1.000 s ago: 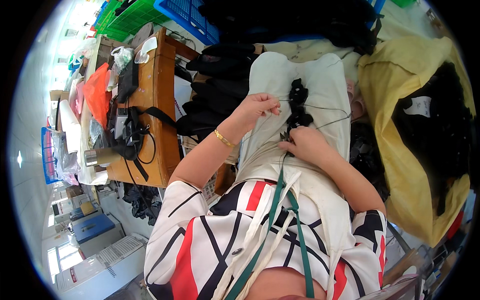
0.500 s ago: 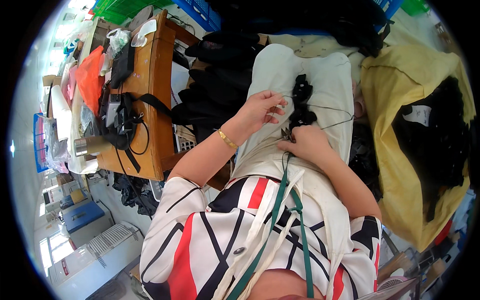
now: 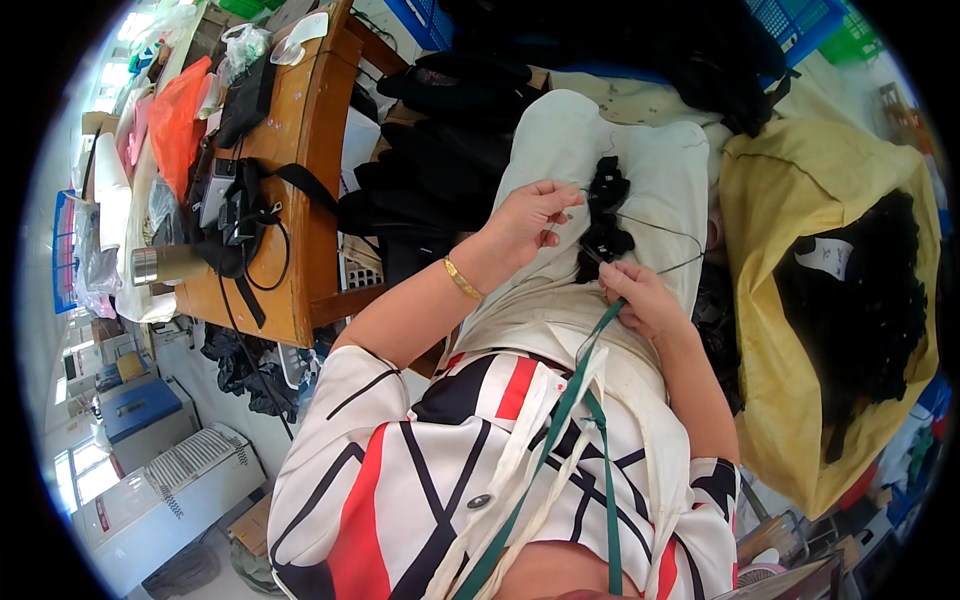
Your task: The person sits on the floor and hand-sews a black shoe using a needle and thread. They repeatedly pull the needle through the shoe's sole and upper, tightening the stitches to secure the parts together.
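Observation:
A small bunched black fabric piece (image 3: 608, 190) lies on the white apron (image 3: 560, 130) over my lap. My left hand (image 3: 530, 222) is just left of it, with thumb and forefinger pinched on the end of a thin dark cord. The cord (image 3: 685, 262) reappears right of the fabric in a loose loop. My right hand (image 3: 645, 300) is below the fabric, closed around small metal thread snips. The fingers mostly hide the snips; a narrow tip points toward the fabric's lower end. A green ribbon (image 3: 572, 385) runs from this hand down my front.
A wooden table (image 3: 310, 190) at left carries a black strap, a metal flask (image 3: 165, 264) and bags. Black padded pieces (image 3: 440, 150) are stacked beside my lap. At right stands a yellow sack (image 3: 770, 380) of black items; a blue crate (image 3: 790, 40) is beyond.
My right hand has drawn slightly right and down from the fabric, and the open snip blades seen before are now mostly covered. My left fingers have closed into a tighter pinch.

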`<state>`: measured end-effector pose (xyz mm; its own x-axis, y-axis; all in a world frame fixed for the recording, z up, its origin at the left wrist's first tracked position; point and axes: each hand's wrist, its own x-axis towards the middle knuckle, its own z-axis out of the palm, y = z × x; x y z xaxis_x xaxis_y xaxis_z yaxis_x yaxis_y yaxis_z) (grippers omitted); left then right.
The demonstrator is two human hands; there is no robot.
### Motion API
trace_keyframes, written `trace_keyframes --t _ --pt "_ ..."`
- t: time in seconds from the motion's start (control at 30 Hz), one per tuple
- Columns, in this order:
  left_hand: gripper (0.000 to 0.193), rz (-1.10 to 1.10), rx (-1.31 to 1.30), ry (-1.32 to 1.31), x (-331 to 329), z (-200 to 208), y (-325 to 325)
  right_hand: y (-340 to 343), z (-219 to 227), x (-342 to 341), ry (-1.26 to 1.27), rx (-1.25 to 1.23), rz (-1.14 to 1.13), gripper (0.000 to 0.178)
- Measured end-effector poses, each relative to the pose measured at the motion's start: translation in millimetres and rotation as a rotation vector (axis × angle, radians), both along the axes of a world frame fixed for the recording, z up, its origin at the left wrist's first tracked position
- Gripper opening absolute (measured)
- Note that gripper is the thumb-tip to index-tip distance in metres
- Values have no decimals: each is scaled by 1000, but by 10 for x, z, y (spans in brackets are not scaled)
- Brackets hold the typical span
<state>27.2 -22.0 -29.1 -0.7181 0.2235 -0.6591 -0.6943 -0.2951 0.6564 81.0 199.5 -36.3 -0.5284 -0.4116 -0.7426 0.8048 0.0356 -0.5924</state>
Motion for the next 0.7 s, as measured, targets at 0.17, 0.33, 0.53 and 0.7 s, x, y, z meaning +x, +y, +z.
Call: trace_keyframes --t 0.17,0.33,0.53,0.7 --pt "15 21 26 -44 30 9 46 -233 -26 -33 138 21 -9 36" --pt "16 13 44 -45 44 -14 62 -311 -59 -94 194 82 68 47" --pt "17 10 51 -54 54 -15 78 -371 -7 -113 189 74 15 41" --pt "18 24 75 -65 72 -13 90 -335 53 -125 211 163 123 42"
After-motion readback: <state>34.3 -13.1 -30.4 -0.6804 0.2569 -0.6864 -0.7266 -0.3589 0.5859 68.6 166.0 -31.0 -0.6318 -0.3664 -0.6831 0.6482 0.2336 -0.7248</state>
